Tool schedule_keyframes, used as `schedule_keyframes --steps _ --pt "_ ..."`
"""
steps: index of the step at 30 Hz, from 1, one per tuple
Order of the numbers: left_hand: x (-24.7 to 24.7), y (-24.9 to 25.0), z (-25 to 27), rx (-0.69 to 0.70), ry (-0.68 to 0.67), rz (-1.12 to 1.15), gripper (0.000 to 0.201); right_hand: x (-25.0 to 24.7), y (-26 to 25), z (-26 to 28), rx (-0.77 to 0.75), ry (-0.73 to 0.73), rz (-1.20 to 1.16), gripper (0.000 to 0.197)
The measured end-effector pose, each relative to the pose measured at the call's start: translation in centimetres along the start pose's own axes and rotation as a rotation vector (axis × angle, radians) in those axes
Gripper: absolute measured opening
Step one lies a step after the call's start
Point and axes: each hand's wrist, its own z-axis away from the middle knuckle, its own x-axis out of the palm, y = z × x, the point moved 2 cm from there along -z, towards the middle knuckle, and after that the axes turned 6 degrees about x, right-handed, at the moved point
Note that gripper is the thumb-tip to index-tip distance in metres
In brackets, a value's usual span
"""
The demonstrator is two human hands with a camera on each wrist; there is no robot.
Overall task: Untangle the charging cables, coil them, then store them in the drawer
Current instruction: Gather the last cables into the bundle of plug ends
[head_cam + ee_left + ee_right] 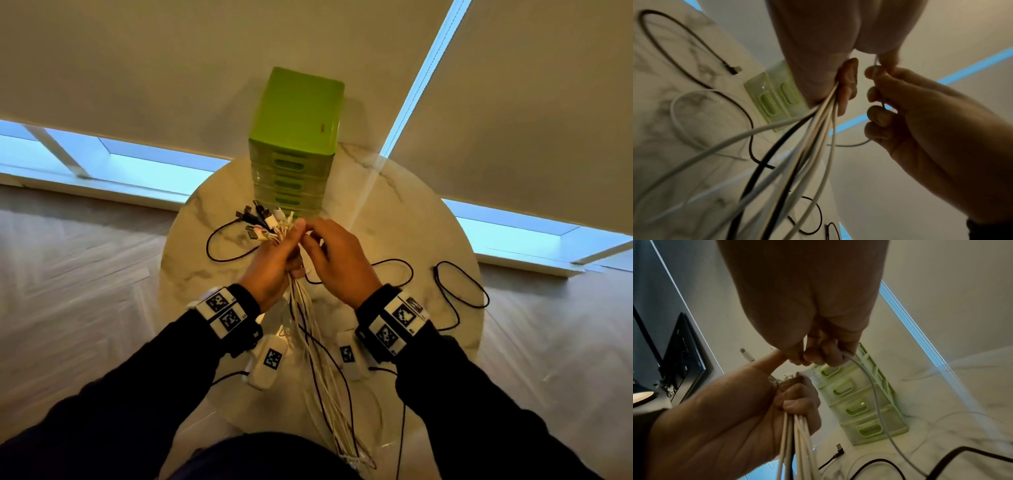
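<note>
No words or numbers can be read here. The wrist bands (226,313) carry only black-and-white square code markers. A small red label on the green drawer unit (298,113) is too tiny to make out.

The setting is a room in a home or a small office; which of the two cannot be settled. A round table (404,212) with a marble-pattern top stands on pale wood flooring (85,274) laid in a herringbone pattern. Behind it, beige roller blinds (171,68) hang almost to the bottom of low windows (154,168), with daylight showing below and between them. A small green plastic drawer unit (296,137) sits on the table among loose charging cables (459,294). The right wrist view shows a dark flat screen (684,356) on a wall, wires hanging under it, and a lit lamp shade (641,395) nearby.
</note>
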Motion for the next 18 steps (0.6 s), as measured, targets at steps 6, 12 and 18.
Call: schedule_keyframes --steps 6,12,18 --pt "1.5 -0.1 1.2 0.001 0.051 -0.134 0.054 -0.8 -1.3 2.0 0.111 -0.009 -0.076 0.005" --pt "0.8 0.4 2.0 0.102 0.139 -0.439 0.058 -1.1 -0.9 3.7 0.148 -0.232 -0.089 0.018" --pt "1.0 1.7 1.9 0.18 0.189 -0.359 0.065 -0.9 2.2 4.5 0.206 -0.247 -0.256 0.025"
